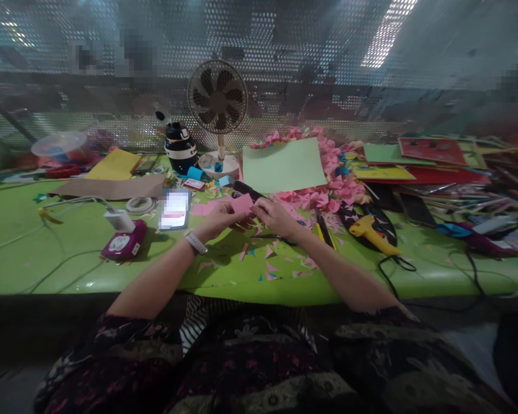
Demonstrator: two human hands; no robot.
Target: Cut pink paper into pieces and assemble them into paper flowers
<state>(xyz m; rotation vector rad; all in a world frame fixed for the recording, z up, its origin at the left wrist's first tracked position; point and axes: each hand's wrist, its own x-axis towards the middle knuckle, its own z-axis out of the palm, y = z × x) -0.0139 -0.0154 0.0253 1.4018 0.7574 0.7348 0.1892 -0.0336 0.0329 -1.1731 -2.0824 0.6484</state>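
Note:
A small pink sheet of paper (242,203) is held between my two hands above the green tabletop. My left hand (219,221), with a white band on its wrist, pinches its left side. At the right edge of that sheet, the fingertips of my right hand (273,217) are closed on it. More pink paper (204,209) lies on the table behind my left hand. Pink paper scraps (271,267) and a few blue bits are scattered below my hands. Beyond them a pale green sheet (284,165) rests against a heap of pink paper pieces (336,192).
A yellow glue gun (374,234) lies to the right, its black cord trailing. On the left are a lit phone (174,209), a purple power socket (124,240) with a white charger, and cables. A fan (218,99) and black bottle (180,150) stand behind.

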